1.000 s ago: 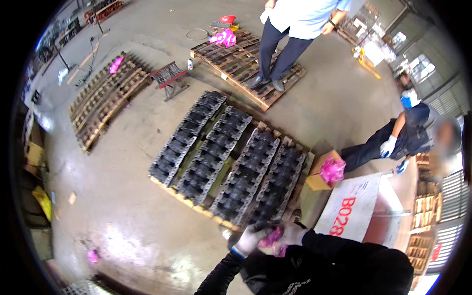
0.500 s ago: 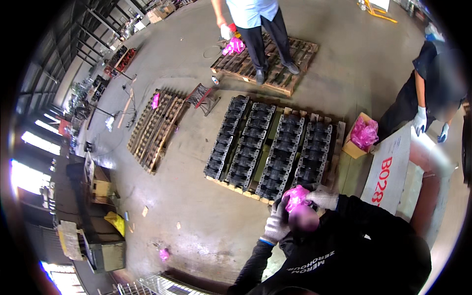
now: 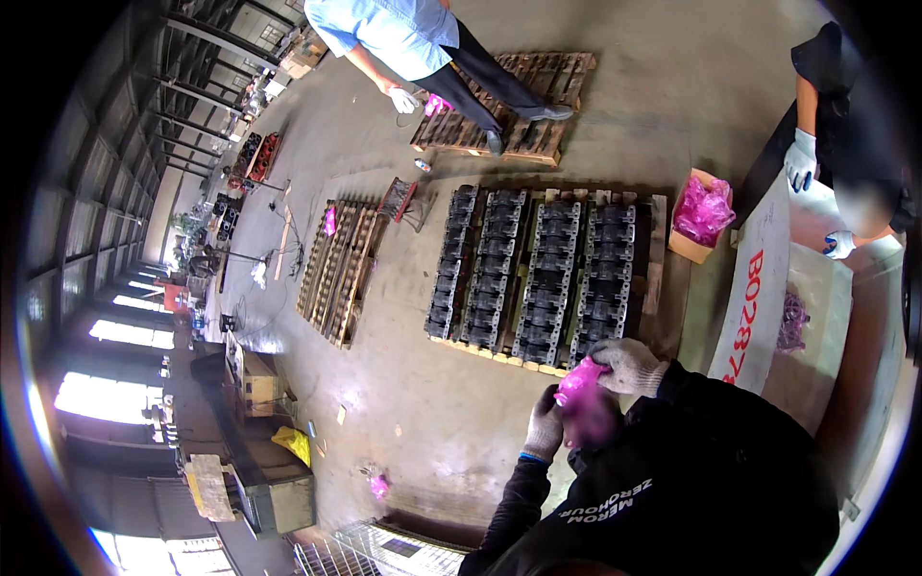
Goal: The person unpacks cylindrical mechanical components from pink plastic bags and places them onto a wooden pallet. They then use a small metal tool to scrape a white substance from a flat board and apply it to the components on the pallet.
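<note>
A crumpled piece of pink plastic film (image 3: 580, 382) is held up between both hands, close to my body. My left hand (image 3: 545, 427), in a grey-white glove with a blue cuff edge, has its fingers closed at the film's left side. From the right, my right hand (image 3: 629, 366), gloved alike, grips the film's upper right part. A blurred patch covers the lower film, so whether anything is inside cannot be made out. Just beyond my hands, several long rows of black cast metal parts (image 3: 549, 278) lie side by side on a wooden pallet (image 3: 656, 274).
An open carton (image 3: 691, 249) of pink film stands right of the pallet. Farther right, a gloved co-worker (image 3: 812, 125) leans over a large white box (image 3: 754, 288). Another person (image 3: 394, 38) stands on the far pallet (image 3: 538, 77). A slatted pallet (image 3: 341, 278) lies left; a wire cage (image 3: 384, 547) is below.
My view has turned, shifting the left-side objects rightward. Both hands stay on the pink film. The blue-shirted person leans left; the red item near that person's hand no longer shows. The co-worker's hands moved.
</note>
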Tool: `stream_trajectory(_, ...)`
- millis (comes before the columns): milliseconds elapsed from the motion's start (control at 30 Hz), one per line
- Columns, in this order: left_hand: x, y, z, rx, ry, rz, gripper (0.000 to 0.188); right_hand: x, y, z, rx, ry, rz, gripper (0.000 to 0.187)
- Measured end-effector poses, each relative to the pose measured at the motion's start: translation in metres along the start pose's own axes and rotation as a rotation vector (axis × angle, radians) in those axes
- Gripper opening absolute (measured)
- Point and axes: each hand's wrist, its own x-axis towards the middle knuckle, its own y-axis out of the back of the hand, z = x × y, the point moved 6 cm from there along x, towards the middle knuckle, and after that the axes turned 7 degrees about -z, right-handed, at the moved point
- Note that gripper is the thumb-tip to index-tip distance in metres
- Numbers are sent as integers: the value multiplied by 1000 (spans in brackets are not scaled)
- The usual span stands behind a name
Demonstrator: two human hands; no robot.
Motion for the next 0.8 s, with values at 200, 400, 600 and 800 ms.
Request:
stream_trajectory(200, -2, -36, 52, -289, -36, -348, 68, -27, 21, -32, -129, -10, 358, 33)
stream_trajectory(400, 7, -5, 18, -428, -39, -389, 72, -31, -15, -68, -247, 285, 281, 29)
stream_trajectory(600, 2, 16, 39, -535, -238, 26, 30, -47, -50, -67, -317, 87, 75, 75)
stream_trajectory(800, 13, 36, 23, -911, -46, -215, 17, -41, -65, -53, 273, -171, 140, 99)
